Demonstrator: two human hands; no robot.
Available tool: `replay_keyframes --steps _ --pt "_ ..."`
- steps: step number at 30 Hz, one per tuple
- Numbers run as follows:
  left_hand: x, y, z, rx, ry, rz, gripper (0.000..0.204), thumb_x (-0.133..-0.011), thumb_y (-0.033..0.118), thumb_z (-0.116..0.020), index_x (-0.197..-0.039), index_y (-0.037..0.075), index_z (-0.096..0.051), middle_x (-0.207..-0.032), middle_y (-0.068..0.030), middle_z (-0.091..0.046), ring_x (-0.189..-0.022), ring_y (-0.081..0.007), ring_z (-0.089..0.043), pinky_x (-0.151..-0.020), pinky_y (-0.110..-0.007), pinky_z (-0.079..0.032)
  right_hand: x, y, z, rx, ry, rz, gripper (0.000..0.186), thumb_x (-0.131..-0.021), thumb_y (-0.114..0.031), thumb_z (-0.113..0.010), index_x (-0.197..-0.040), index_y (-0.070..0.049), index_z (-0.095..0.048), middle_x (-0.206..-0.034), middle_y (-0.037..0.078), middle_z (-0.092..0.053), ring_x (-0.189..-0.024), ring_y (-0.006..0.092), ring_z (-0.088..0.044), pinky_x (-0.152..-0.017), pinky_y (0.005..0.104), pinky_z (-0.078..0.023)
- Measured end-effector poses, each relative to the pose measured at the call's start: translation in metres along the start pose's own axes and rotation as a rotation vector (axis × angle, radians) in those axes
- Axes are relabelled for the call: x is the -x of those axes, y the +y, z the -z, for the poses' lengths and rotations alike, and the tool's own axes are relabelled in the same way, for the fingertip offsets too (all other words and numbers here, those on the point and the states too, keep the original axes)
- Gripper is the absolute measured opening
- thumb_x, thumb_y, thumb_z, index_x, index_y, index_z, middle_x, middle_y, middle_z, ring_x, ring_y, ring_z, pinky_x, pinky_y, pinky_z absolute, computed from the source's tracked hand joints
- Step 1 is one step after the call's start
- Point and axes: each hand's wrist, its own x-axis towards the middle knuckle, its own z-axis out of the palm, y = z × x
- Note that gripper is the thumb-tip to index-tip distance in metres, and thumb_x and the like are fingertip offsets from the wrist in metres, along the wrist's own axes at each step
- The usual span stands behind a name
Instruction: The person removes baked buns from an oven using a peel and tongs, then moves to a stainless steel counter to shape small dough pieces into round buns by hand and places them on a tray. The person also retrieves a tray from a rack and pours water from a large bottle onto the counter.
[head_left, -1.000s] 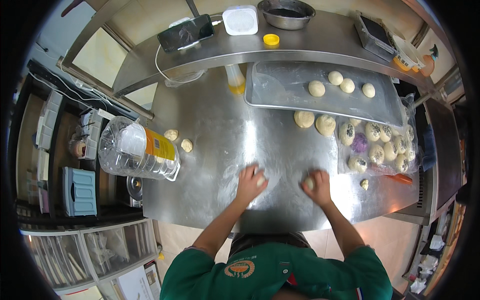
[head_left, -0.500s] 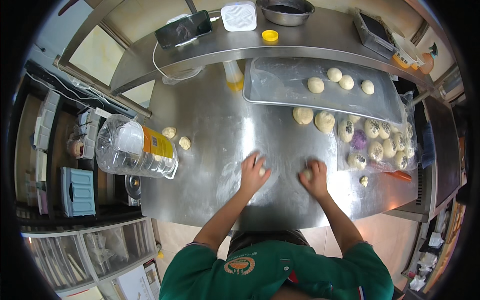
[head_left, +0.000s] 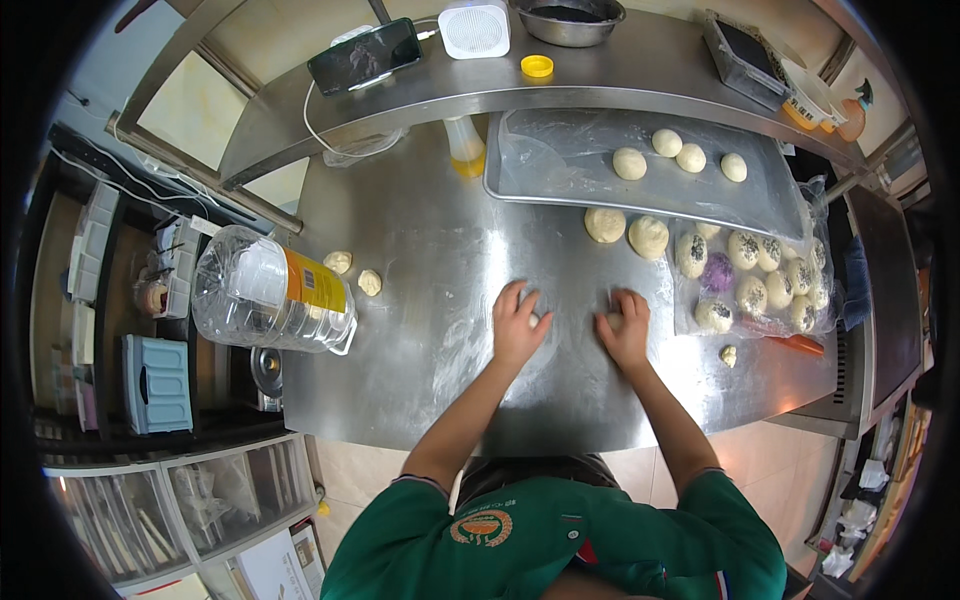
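My left hand [head_left: 517, 328] curls over a small pale dough ball [head_left: 533, 320] at the middle of the steel worktable [head_left: 400, 370]. Just to the right, my right hand [head_left: 625, 328] is cupped round a second dough ball [head_left: 614, 322], mostly hidden by the fingers. Both palms rest low at the table surface, with a gap of bare, flour-smeared metal between them. Two larger dough balls [head_left: 648, 237] sit beyond my right hand, against the near edge of a metal tray [head_left: 560, 195]. Several smooth dough balls [head_left: 690, 158] lie in that tray.
Right of my hands, a plastic sheet holds several seed-topped dough balls [head_left: 752, 296] and a purple ball [head_left: 717, 272]. A dough scrap [head_left: 728, 356] lies nearby. At left are a large clear jug [head_left: 270, 295] and two dough pieces [head_left: 369, 282]. A squeeze bottle [head_left: 464, 148] stands under the shelf [head_left: 440, 90].
Both hands have slid a little farther from my body, still cupped over their dough balls. My left hand has also shifted slightly right.
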Motion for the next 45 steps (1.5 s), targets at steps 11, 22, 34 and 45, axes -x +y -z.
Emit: replay_keyframes --steps 11,22,34,45 --pt "0.049 0.0 0.038 -0.019 -0.169 -0.011 0.041 -0.077 0.017 -0.079 -0.115 0.01 -0.065 -0.122 -0.0128 -0.058 -0.113 -0.0339 -0.056 -0.094 -0.045 -0.045 0.043 -0.007 0.041 -0.025 -0.153 0.119 0.037 -0.072 -0.014 -0.078 -0.107 -0.008 -0.067 -0.11 0.014 -0.06 -0.101 0.0367 -0.057 -0.092 0.0482 -0.046" --pt "0.068 0.017 0.048 0.091 -0.254 -0.069 0.036 -0.077 0.015 -0.077 -0.112 0.009 -0.069 -0.119 -0.0118 -0.059 -0.116 -0.0336 -0.056 -0.097 -0.049 -0.045 0.073 -0.011 0.039 -0.177 -0.332 0.226 0.045 -0.073 -0.009 -0.075 -0.116 -0.004 -0.064 -0.119 0.016 -0.062 -0.113 0.0385 -0.056 -0.1 0.0487 -0.043" --pt "0.047 0.017 0.03 0.17 -0.29 -0.079 0.038 -0.077 0.016 -0.079 -0.113 0.01 -0.069 -0.121 -0.0135 -0.062 -0.12 -0.0363 -0.055 -0.103 -0.047 -0.044 0.048 -0.021 0.016 -0.191 -0.326 0.331 0.038 -0.072 -0.007 -0.067 -0.11 -0.004 -0.066 -0.118 0.018 -0.062 -0.111 0.0394 -0.057 -0.099 0.0484 -0.045" --pt "-0.002 0.005 -0.018 0.065 -0.146 -0.093 0.041 -0.078 0.017 -0.078 -0.115 0.005 -0.066 -0.128 -0.0178 -0.06 -0.121 -0.0392 -0.054 -0.103 -0.05 -0.044 -0.011 -0.02 -0.024 -0.069 -0.108 0.281 0.035 -0.072 -0.009 -0.072 -0.106 -0.006 -0.065 -0.106 0.015 -0.061 -0.101 0.036 -0.056 -0.092 0.0487 -0.046"
